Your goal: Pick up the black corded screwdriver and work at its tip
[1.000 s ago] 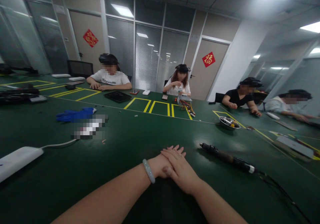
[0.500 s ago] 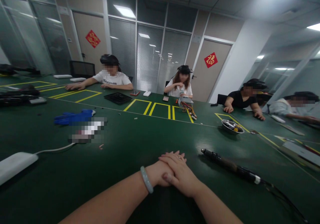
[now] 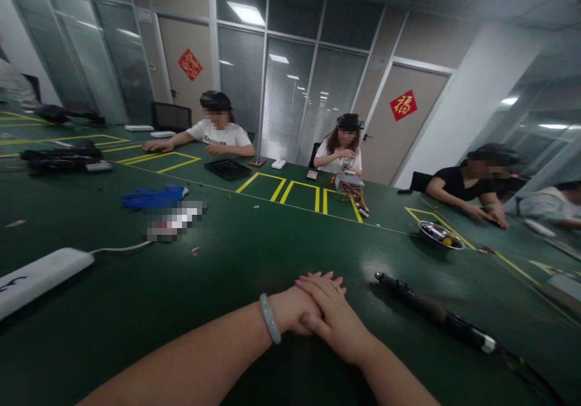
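Note:
My left hand (image 3: 295, 309), with a pale bangle (image 3: 270, 319) on its wrist, lies palm down on the green table (image 3: 218, 279). Across its back rests my right hand (image 3: 338, 315), its fingers stretched out and its thumb near the left wrist. The left fingertips show beyond the right fingers; the rest of them is covered. No object shows in either hand. To the right of my hands lies a black, pen-shaped electric tool (image 3: 431, 309) with a cable.
At left are a white power strip (image 3: 40, 279), a blue glove (image 3: 154, 196) and a blurred-out item (image 3: 177, 221). A metal bowl (image 3: 440, 235) holds small parts. Farther back stand a black tray (image 3: 227, 169) and a metal box with wires (image 3: 348, 182). Several people sit opposite.
The head view has shifted, so most things appear farther right. My hands keep the same pose. The dark-shirted person's hands have come together.

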The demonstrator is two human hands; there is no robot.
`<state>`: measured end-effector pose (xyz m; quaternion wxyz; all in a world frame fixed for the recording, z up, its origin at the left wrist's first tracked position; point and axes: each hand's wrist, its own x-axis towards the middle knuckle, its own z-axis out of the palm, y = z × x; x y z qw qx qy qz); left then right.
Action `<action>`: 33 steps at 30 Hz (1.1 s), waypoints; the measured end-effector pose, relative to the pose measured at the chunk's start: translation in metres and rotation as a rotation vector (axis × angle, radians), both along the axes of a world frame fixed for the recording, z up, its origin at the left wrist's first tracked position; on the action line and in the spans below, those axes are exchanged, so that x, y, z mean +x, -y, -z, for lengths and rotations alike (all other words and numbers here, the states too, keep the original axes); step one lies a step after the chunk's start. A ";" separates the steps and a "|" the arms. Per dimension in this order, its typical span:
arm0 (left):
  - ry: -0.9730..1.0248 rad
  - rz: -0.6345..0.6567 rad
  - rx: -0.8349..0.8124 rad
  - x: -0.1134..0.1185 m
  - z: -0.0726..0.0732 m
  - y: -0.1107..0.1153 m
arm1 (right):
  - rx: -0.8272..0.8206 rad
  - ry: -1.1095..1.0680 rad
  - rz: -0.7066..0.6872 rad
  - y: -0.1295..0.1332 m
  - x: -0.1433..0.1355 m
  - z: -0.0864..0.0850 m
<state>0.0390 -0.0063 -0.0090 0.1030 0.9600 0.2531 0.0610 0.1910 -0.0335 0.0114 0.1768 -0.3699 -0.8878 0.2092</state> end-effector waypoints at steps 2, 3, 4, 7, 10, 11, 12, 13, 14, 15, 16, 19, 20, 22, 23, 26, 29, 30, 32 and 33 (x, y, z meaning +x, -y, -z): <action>-0.008 0.005 -0.024 0.001 -0.007 0.002 | -0.005 -0.015 -0.002 0.000 0.001 0.000; -0.007 0.007 -0.036 0.002 -0.009 0.003 | -0.005 -0.023 -0.003 0.000 0.001 0.000; -0.008 0.009 -0.046 0.002 -0.011 0.003 | -0.005 -0.029 -0.006 0.000 0.001 0.000; -0.016 0.012 -0.047 0.004 -0.011 0.003 | -0.003 -0.036 -0.005 -0.001 0.002 0.001; 0.000 0.003 -0.011 0.003 -0.004 0.000 | -0.011 -0.032 0.003 -0.002 0.003 0.001; 0.007 -0.002 0.002 0.002 -0.002 0.000 | -0.017 -0.030 0.007 -0.002 0.003 0.001; 0.012 -0.007 0.007 0.001 -0.001 -0.001 | -0.022 -0.028 0.010 -0.002 0.003 0.002; 0.014 -0.011 0.005 0.001 0.001 -0.001 | -0.026 -0.027 0.012 -0.001 0.002 0.002; 0.011 -0.012 -0.006 0.000 0.001 -0.001 | -0.027 -0.027 0.014 0.000 0.001 0.002; 0.010 -0.013 -0.019 0.000 0.001 -0.001 | -0.027 -0.025 0.013 0.001 -0.001 0.002; 0.013 -0.009 -0.030 -0.001 0.000 0.000 | -0.026 -0.020 0.012 0.002 -0.002 0.002; 0.077 0.009 -0.019 0.000 -0.003 0.001 | 0.008 0.037 0.056 0.001 0.003 0.000; 0.108 0.004 -0.007 0.000 -0.003 0.001 | 0.041 0.064 0.111 -0.002 0.010 -0.002; 0.151 -0.022 -0.004 0.001 -0.003 0.001 | 0.155 0.115 0.318 -0.010 0.038 -0.006; 0.155 -0.037 -0.014 0.001 -0.003 0.000 | 0.221 0.142 0.469 -0.015 0.059 -0.009; 0.127 -0.034 -0.057 -0.001 0.001 -0.003 | 0.302 0.263 1.012 -0.022 0.141 -0.016; 0.149 -0.014 -0.069 -0.002 0.004 -0.005 | 0.110 0.348 1.423 -0.016 0.221 -0.011; 0.157 -0.014 -0.074 -0.002 0.004 -0.005 | 0.022 0.348 1.493 -0.013 0.241 -0.006; 0.161 -0.019 -0.080 -0.003 0.005 -0.005 | -0.104 0.331 1.544 -0.010 0.267 0.006; 0.160 -0.021 -0.081 -0.003 0.005 -0.005 | -0.131 0.320 1.539 -0.010 0.275 0.012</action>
